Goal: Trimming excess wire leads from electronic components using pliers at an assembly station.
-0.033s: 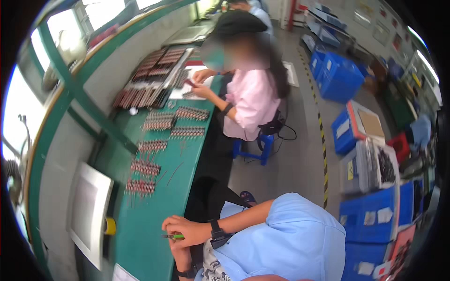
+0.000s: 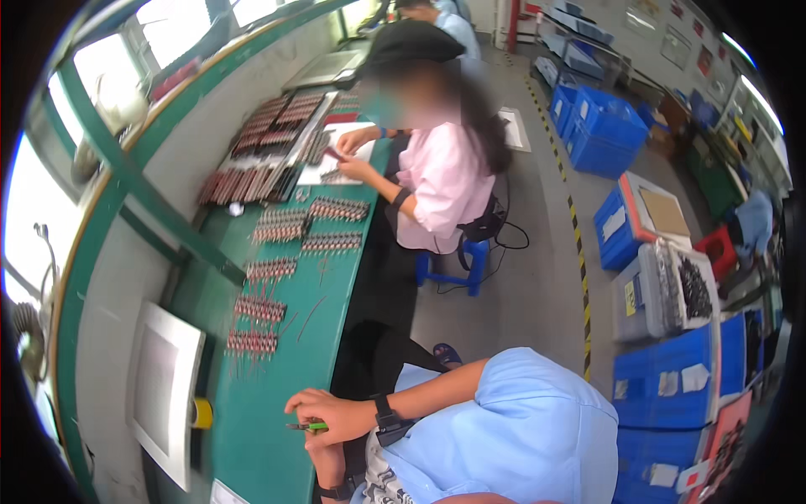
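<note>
Over the near edge of the green workbench [image 2: 277, 395], my right hand [image 2: 336, 414] is closed around a slim green-handled tool [image 2: 316, 427]. A thin dark tip sticks out to the left; its exact kind is too small to make out. Just below it is my left hand [image 2: 326, 459], largely covered by the right, so its fingers are hidden. Farther up the bench lie bundles of small reddish parts with wire leads, the closest bundle [image 2: 252, 342] ahead and left of my hands. A few loose wires [image 2: 311, 318] lie beside the bundles.
A co-worker in pink [image 2: 445, 181] sits farther along the bench, handling a small dark-red piece. A white-framed panel [image 2: 189, 370] leans at left by a yellow tape roll [image 2: 202, 413]. A green post [image 2: 180, 223] crosses the bench. Blue bins [image 2: 609, 134] line the right side.
The view has shifted slightly. My hands and the green-handled tool keep the same pose.
</note>
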Demonstrator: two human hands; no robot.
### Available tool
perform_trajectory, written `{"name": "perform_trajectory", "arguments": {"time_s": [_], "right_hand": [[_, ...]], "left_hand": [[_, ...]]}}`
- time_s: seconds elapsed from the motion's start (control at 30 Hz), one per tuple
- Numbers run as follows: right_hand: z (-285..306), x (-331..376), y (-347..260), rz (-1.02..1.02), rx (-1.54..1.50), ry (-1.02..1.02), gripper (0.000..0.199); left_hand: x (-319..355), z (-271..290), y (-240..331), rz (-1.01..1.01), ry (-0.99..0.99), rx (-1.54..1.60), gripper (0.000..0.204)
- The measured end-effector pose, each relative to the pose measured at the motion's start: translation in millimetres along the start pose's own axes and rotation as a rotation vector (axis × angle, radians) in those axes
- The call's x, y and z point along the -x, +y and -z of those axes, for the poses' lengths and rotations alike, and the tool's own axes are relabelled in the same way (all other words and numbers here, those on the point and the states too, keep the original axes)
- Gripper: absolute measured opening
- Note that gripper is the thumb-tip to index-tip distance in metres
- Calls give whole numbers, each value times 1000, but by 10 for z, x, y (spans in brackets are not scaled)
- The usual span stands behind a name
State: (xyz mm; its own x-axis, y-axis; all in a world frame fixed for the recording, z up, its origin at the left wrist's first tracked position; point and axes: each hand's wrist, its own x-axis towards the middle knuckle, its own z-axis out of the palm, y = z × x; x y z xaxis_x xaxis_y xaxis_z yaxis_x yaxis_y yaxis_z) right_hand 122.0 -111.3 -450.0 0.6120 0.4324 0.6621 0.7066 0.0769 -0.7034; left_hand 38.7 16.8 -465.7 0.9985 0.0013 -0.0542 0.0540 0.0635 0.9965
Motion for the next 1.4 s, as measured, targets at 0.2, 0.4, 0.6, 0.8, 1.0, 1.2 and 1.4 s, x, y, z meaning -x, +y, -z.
{"name": "perform_trajectory", "arguments": {"time_s": [0.2,0.4,0.6,0.8,1.0,1.2,1.4], "right_hand": [[199,110,-59,-270,-154,51,41],[256,70,-116,-236,-33,46,36],[215,-49,68,-217,-191,140,39],[508,-410,-318,-342,-482,-153,42],[1143,-891,-888,-294,-269,-278,42],[1700,-1032,-1157,-267,-412,-621,33],[2175,-975,-1261,-719,-444,-1046,47]], "left_hand": [[-126,-257,144,118,-27,258,44],[-151,-243,134,57,-125,217,50],[-403,-12,177,102,-190,210,52],[-454,688,-282,233,-432,695,54],[-69,-377,1480,562,-349,-144,39],[217,-694,1918,549,-484,-232,46],[1209,-1803,2788,718,-97,16,39]]}}
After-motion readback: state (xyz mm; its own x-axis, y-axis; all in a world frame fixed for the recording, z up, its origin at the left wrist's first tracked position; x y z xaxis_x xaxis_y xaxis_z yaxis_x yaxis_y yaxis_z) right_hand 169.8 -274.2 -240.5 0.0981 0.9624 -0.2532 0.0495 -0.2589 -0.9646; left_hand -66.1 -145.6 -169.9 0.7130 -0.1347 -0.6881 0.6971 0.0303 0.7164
